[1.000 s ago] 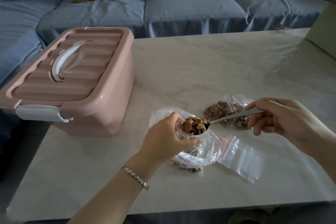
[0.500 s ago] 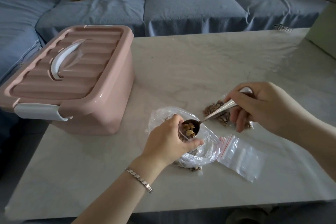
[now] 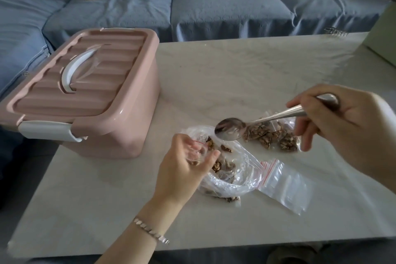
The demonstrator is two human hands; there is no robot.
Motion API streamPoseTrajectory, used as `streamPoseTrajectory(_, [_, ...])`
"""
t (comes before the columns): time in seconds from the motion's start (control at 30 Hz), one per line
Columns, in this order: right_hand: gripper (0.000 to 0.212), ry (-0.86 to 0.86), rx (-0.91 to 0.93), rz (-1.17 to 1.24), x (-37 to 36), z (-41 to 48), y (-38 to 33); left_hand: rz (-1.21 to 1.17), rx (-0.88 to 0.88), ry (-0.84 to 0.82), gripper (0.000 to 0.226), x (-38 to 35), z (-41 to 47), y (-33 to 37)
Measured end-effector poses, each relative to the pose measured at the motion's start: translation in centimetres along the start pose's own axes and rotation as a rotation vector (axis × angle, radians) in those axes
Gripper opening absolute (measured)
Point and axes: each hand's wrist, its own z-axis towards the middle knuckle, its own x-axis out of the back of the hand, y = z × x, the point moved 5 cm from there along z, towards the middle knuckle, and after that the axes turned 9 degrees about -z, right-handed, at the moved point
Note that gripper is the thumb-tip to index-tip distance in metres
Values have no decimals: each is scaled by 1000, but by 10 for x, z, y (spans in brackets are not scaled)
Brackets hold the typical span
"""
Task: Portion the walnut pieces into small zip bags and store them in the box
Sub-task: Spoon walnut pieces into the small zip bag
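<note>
One pink box [image 3: 120, 113] stands on the counter [image 3: 235, 70], with one white handle and one white latch showing. Right of the box are one spoon [image 3: 230, 132], one large clear bag [image 3: 242, 169] of loose walnut pieces [image 3: 216, 165], and one small zip bag [image 3: 196, 152]. Farther right of the box lie at least two filled zip bags [image 3: 276, 137] and one stack of empty zip bags [image 3: 287, 188], too overlapped to count. Two hands show, and one bracelet [image 3: 150, 230].
</note>
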Motion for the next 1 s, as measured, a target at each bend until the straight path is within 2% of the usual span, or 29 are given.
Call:
streamPoseTrajectory(0.07, [19, 22, -69, 36, -3, -4, 24, -2, 28, 58, 54, 16, -3, -1])
streamPoseTrajectory(0.1, [19, 8, -97, 31, -9, -7, 34, 30, 78, 33, 53, 21, -4, -3])
streamPoseTrajectory(0.2, [27, -56, -198, 46, -37, -26, 63, 225, 272, -173, 53, 22, -8, -19])
streamPoseTrajectory(0.27, [27, -65, -245, 55, -54, -38, 77, 369, 327, -272, 53, 17, -15, -29])
streamPoseTrajectory(0.43, [32, -45, -304, 83, -80, -59, 93, 354, 426, -378, 60, -2, -20, -38])
streamPoseTrajectory(0.57, [32, -57, -308, 105, -88, -67, 96, 338, 391, -383, 58, -15, -15, -33])
streamPoseTrajectory(0.73, [32, 47, -278, 136, -83, -75, 95, 284, 407, -336, 56, -15, -16, -32])
streamPoseTrajectory(0.87, [31, -64, -228, 27, -94, -77, 89, 333, 412, -338, 57, -14, -20, -29])
streamPoseTrajectory(1.0, [31, -107, -273, 38, -104, -79, 86, 204, 447, -318, 47, -18, -19, -30])
